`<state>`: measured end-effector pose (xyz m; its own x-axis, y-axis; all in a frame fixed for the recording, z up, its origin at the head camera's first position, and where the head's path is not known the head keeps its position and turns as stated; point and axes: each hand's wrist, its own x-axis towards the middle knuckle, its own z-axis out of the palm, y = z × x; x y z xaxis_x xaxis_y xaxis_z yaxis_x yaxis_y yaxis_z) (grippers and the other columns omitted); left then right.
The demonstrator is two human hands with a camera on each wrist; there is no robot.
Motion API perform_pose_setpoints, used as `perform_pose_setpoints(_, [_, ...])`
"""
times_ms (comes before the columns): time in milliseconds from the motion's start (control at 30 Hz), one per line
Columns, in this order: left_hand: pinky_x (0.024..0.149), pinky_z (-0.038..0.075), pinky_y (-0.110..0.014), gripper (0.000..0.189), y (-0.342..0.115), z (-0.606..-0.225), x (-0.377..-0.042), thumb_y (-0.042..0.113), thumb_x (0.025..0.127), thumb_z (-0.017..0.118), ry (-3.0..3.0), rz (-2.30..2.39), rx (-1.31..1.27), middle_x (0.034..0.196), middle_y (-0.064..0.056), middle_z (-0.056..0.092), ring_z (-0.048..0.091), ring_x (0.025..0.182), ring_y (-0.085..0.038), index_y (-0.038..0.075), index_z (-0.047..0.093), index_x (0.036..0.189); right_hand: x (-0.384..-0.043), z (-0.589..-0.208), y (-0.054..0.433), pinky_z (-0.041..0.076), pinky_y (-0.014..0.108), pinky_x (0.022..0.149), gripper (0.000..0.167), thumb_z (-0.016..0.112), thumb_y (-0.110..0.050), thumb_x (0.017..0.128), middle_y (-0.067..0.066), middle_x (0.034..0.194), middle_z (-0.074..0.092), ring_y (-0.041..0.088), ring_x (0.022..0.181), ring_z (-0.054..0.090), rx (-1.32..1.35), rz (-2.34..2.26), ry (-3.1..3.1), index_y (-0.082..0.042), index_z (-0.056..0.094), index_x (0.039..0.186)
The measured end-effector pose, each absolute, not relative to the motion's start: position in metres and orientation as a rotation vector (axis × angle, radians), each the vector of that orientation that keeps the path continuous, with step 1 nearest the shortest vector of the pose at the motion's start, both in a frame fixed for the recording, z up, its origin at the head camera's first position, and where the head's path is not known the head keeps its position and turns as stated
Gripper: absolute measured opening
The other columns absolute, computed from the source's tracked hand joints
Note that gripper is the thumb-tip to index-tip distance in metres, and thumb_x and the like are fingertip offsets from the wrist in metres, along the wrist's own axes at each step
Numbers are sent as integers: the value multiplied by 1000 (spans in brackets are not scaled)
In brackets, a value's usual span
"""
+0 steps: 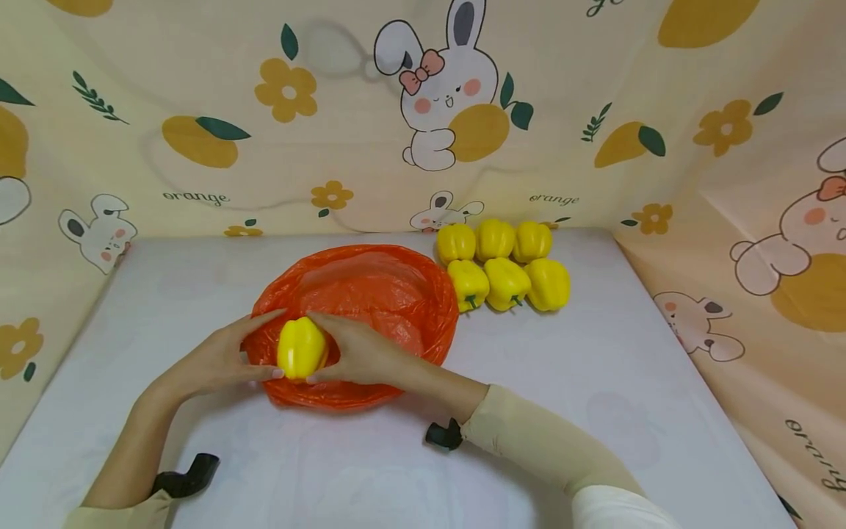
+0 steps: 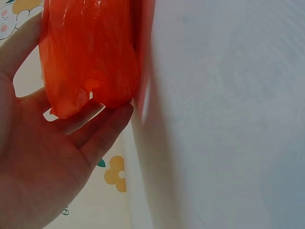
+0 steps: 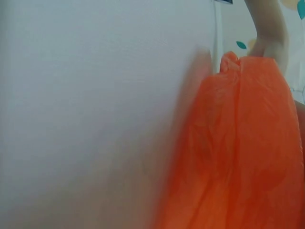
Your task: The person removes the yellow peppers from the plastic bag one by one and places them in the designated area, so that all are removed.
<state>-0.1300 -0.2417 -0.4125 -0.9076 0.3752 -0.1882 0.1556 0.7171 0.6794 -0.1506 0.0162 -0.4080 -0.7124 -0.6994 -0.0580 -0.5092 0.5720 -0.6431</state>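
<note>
In the head view, a yellow bell pepper (image 1: 302,348) is over the left part of an orange-red plastic bag (image 1: 360,279), which lies with its mouth spread wide. My right hand (image 1: 360,353) grips the pepper from the right, thumb at its near end and fingers at its far end. My left hand (image 1: 221,360) reaches across the bag's left rim with thumb and fingers spread, their tips close to the pepper's left side. In the left wrist view, the fingers (image 2: 105,131) reach to the bag's crinkled edge. The right wrist view shows the bag's side (image 3: 238,152); the right hand's grip is hidden there.
Several yellow bell peppers (image 1: 506,283) stand in two rows at the bag's far right, close against it. Behind them rises a printed cloth backdrop (image 1: 562,169). White cloth covers the table (image 1: 529,353). Black strap pieces (image 1: 188,477) stick out from both forearms.
</note>
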Motion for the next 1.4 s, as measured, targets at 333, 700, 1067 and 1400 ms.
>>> perform_pose_setpoints(333, [103,30,-73,93,-241,-411,-132,45,78,82,2609,992,426,151,-26,37,31,137,-50,14,38,153,-154,-415,6,43,26,106,93,82,-41,80,-7,145,48,7,128,48,-983,-937,2505,-16,31,154])
perform_pose_setpoints(700, [102,33,-72,94,-240,-411,-131,50,77,81,2608,962,411,150,-27,38,33,136,-50,11,40,152,-154,-414,21,42,25,106,92,83,-36,80,-8,146,47,6,128,46,-991,-1005,2459,-16,33,154])
perform_pose_setpoints(1067, [101,41,-66,90,-238,-411,-134,45,81,81,2620,959,411,151,-26,37,32,137,-48,11,38,153,-154,-399,57,44,32,107,90,83,-27,82,-9,147,46,7,132,43,-918,-1151,2397,-22,32,155])
perform_pose_setpoints(1400, [98,45,-64,93,-238,-410,-133,46,80,81,2624,944,359,150,-27,38,32,136,-49,10,37,153,-158,-390,89,45,30,106,91,84,-21,81,-6,151,44,12,135,46,-869,-1256,2411,-21,32,156])
